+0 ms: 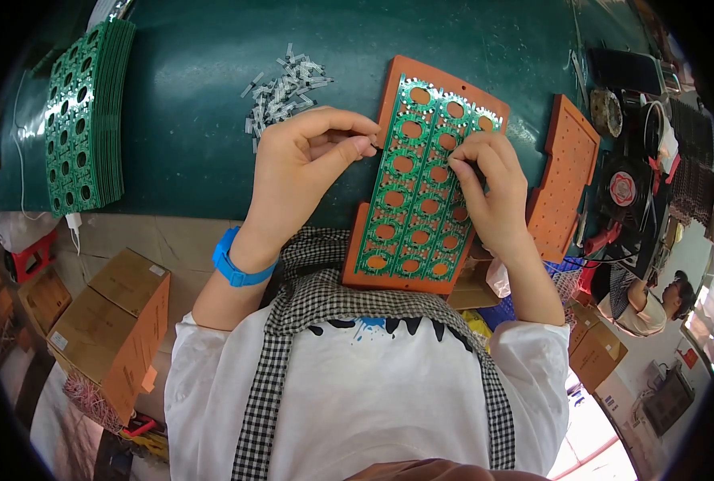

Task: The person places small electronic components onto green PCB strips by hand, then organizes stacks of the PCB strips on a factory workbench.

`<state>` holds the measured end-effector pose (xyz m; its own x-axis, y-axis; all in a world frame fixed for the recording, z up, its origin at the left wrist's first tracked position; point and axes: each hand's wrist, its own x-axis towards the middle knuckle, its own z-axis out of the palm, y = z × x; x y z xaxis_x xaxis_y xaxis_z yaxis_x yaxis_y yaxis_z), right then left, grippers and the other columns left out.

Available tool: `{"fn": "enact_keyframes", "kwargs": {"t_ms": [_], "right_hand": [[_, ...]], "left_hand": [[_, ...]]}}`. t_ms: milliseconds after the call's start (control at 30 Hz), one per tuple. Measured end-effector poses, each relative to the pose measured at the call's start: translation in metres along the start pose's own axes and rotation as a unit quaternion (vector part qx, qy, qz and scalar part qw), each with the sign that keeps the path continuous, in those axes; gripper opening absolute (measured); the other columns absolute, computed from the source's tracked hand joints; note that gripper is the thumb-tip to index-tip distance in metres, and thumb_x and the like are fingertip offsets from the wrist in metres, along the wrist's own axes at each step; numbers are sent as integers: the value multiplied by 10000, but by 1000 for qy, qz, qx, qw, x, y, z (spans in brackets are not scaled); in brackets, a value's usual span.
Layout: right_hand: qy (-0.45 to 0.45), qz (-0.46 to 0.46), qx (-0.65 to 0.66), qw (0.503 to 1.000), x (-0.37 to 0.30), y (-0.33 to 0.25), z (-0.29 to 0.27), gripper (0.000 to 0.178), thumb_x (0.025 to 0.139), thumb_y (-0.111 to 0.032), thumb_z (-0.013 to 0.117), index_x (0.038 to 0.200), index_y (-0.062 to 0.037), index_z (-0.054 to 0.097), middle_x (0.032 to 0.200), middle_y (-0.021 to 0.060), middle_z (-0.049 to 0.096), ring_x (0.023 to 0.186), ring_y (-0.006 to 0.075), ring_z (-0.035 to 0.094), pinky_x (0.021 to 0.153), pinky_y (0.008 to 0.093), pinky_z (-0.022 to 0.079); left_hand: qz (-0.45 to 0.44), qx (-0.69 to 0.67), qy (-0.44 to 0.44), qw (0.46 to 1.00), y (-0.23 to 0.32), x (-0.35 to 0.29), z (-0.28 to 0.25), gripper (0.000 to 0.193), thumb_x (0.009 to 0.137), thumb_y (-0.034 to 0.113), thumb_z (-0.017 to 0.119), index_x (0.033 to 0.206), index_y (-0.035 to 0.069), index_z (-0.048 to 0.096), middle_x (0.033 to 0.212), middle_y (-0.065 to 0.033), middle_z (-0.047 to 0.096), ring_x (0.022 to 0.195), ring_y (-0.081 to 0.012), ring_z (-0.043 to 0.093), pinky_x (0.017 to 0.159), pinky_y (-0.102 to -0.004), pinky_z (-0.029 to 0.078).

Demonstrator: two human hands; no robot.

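Note:
A green circuit board panel [415,178] with rows of round holes lies on an orange-brown fixture plate [473,86], tilted at the table's front edge. Small white parts line the panel's far end. By its left edge, my left hand [302,164] pinches thumb and forefinger round something small and dark that I cannot make out. My right hand [495,188] is over the panel's right side, thumb and fingers closed near a hole; whatever they hold is hidden. Beyond my left hand lies a loose pile of small clear strip-like parts with dark ends [281,94].
A tall stack of green circuit panels [91,116] stands at the left on the green table [188,96]. Another orange-brown fixture plate [564,176] lies at the right, beside a dark phone-like slab [625,72]. Cardboard boxes [104,309] stand below left; another person [637,305] is far right.

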<state>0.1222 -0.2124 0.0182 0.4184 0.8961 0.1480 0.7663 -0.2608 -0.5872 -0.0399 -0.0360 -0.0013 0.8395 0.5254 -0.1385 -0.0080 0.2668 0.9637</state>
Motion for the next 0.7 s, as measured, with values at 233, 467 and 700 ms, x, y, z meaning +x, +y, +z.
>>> {"fn": "enact_keyframes", "kwargs": {"t_ms": [233, 467, 700], "right_hand": [[9, -60, -36, 998, 3, 1, -3, 150, 750, 8, 683, 866, -22, 593, 870, 88, 580, 829, 269, 584, 705, 346, 486], [-16, -135, -133, 982, -5, 0, -9, 240, 715, -64, 705, 950, -58, 659, 919, 45, 627, 841, 220, 622, 677, 332, 501], [87, -250, -96, 959, 2, -18, -5, 315, 666, -144, 746, 965, -66, 686, 927, 39, 637, 748, 204, 614, 612, 310, 475]], "left_hand": [[-33, -51, -8, 998, -1, 0, -1, 129, 873, -6, 630, 988, -54, 663, 907, -93, 680, 840, -140, 660, 774, -242, 536], [-68, -106, -26, 992, 0, -2, 3, 109, 866, -13, 629, 967, -48, 652, 886, -92, 677, 795, -137, 659, 726, -235, 531], [-154, -143, -91, 973, 7, -8, 19, 92, 851, -26, 637, 942, -30, 645, 852, -70, 673, 745, -106, 636, 683, -221, 519]]}}
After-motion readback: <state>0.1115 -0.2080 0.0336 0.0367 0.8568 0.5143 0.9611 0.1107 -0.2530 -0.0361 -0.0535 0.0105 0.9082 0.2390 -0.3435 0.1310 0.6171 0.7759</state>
